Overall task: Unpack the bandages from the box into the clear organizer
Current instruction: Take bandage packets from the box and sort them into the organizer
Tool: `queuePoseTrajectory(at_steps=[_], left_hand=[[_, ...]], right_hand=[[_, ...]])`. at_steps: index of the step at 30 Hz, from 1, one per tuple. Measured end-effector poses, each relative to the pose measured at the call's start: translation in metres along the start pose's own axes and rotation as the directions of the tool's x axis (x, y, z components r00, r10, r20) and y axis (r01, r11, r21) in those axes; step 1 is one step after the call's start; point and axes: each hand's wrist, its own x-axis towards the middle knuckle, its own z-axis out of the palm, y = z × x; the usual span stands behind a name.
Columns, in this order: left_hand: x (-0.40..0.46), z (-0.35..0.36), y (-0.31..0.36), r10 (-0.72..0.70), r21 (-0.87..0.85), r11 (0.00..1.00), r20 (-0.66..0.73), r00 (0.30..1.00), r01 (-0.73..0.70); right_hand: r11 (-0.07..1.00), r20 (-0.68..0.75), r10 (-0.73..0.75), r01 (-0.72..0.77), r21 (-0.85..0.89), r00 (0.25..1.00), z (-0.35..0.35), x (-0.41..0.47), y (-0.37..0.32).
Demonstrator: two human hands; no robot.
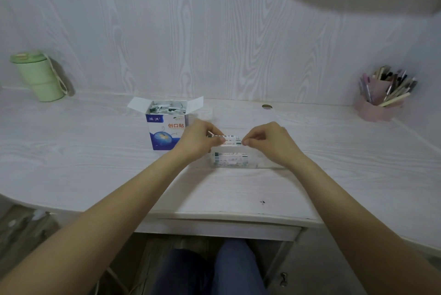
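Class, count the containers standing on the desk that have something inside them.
3: bandage box at centre-left, clear organizer below the hands, pink pen holder at right. The green cup's contents are hidden.

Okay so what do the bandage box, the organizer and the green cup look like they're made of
Bandage box: printed cardboard with a slight sheen; its thin white top flaps are folded open.
Organizer: clear, probably hard plastic; the wrapped bandages inside show through its front wall.
Green cup: looks like matte pale green plastic, though the material is uncertain, with a lid and a carry loop.

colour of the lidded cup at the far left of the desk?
Pale green, lid and strap included: the cup shows clearly in the head view, standing against the wall.
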Motion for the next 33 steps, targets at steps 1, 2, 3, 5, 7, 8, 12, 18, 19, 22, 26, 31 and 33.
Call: queuePoseTrajectory(at_steps=[1, 2, 3, 5, 7, 8, 12, 18, 19, 22, 26, 31, 33], left_hand=[[0.000, 0.002, 0.002, 0.000, 0.012, 1.000, 0.019, 1.000, 0.000], [0.001, 0.005, 0.004, 0.001, 0.034, 0.999, 0.040, 0.999, -0.002], [0.002, 0.008, 0.005, 0.007, 0.061, 0.998, 0.057, 0.998, -0.010], [0.003, 0.012, 0.007, 0.023, 0.100, 0.994, 0.086, 0.996, -0.032], [0.004, 0.014, 0.008, 0.031, 0.150, 0.987, 0.126, 0.992, -0.049], [0.004, 0.015, 0.008, 0.030, 0.194, 0.979, 0.134, 0.991, -0.056], [0.004, 0.015, 0.010, 0.020, 0.380, 0.923, 0.124, 0.992, -0.066], [0.001, 0.001, 0.019, 0.013, 0.631, 0.774, 0.082, 0.997, -0.062], [0.002, 0.000, 0.019, 0.000, 0.637, 0.768, 0.101, 0.995, -0.065], [0.004, -0.003, 0.018, -0.036, 0.641, 0.764, 0.155, 0.987, -0.073], [0.012, -0.001, 0.012, -0.060, 0.613, 0.786, 0.208, 0.976, -0.083], [0.018, -0.001, 0.008, -0.072, 0.582, 0.809, 0.236, 0.969, -0.082], [0.019, -0.001, 0.008, -0.091, 0.587, 0.806, 0.249, 0.964, -0.076]], right_hand=[[1.000, -0.037, 0.014, -0.013, 0.017, 0.999, -0.001, 0.001, 0.001], [1.000, -0.070, 0.022, -0.021, 0.023, 0.997, -0.002, 0.002, 0.002], [1.000, -0.085, 0.024, -0.023, 0.017, 0.996, -0.002, 0.002, 0.001], [0.999, -0.056, 0.001, -0.004, -0.051, 0.998, 0.001, 0.001, -0.001], [0.985, 0.003, -0.011, 0.012, -0.171, 1.000, 0.006, 0.001, -0.003], [0.973, 0.027, -0.003, 0.009, -0.232, 1.000, 0.008, 0.001, -0.006], [0.900, 0.082, 0.009, 0.027, -0.436, 0.997, 0.017, 0.003, -0.012], [0.835, 0.098, 0.061, 0.003, -0.550, 0.993, 0.019, 0.008, -0.020], [0.827, 0.099, 0.072, -0.005, -0.562, 0.992, 0.019, 0.008, -0.021], [0.810, 0.105, 0.103, -0.022, -0.586, 0.989, 0.019, 0.009, -0.022], [0.820, 0.125, 0.125, -0.032, -0.571, 0.984, 0.019, 0.012, -0.022], [0.860, 0.136, 0.144, -0.056, -0.507, 0.980, 0.020, 0.014, -0.019], [0.861, 0.132, 0.142, -0.057, -0.505, 0.981, 0.020, 0.014, -0.019]])
